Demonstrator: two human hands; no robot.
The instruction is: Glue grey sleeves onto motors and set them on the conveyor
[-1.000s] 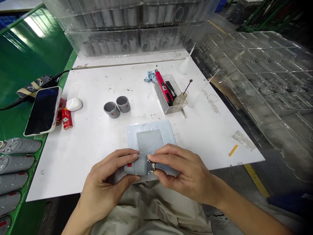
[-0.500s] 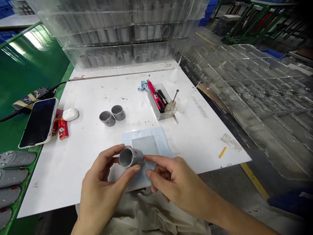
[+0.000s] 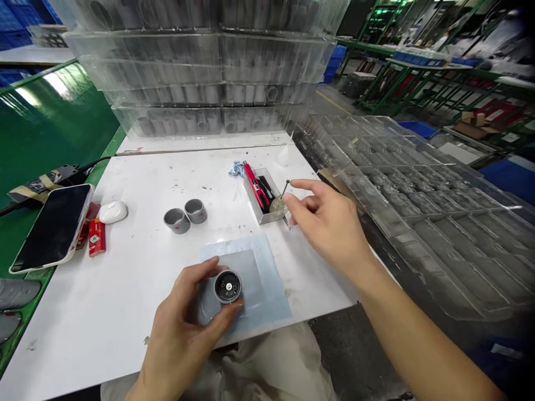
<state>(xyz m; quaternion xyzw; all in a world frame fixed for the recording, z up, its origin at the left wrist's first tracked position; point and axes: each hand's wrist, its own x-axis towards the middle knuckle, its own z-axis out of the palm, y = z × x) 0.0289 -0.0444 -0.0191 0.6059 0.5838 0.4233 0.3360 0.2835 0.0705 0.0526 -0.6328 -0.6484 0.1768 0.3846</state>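
My left hand (image 3: pixel 184 320) is shut on a short grey plastic cylinder (image 3: pixel 228 286), held over a pale blue sheet (image 3: pixel 267 295), with its black end and small central metal fitting facing up. My right hand (image 3: pixel 324 214) is open and reaches to the upper right. Its fingertips are right beside a small glass bottle (image 3: pixel 278 206) with a thin metal applicator standing in it. The bottle sits at the corner of a clear acrylic box (image 3: pixel 252 196) holding a red-and-black pen-shaped tool (image 3: pixel 256 184). I cannot tell whether my fingers touch the bottle.
Two grey pipe sleeves (image 3: pixel 176 221) stand on the white work board (image 3: pixel 100 323), near a phone (image 3: pixel 52 228), white case (image 3: pixel 112 211) and red packet (image 3: pixel 97 236). Stacked clear trays of grey tubes (image 3: pixel 188 83) rise behind; more clear trays (image 3: pixel 418 206) lie right.
My right hand has let go of the grey cylinder and moved up and right to the bottle. My left hand holds the cylinder with its black end up. The view has tilted upward.
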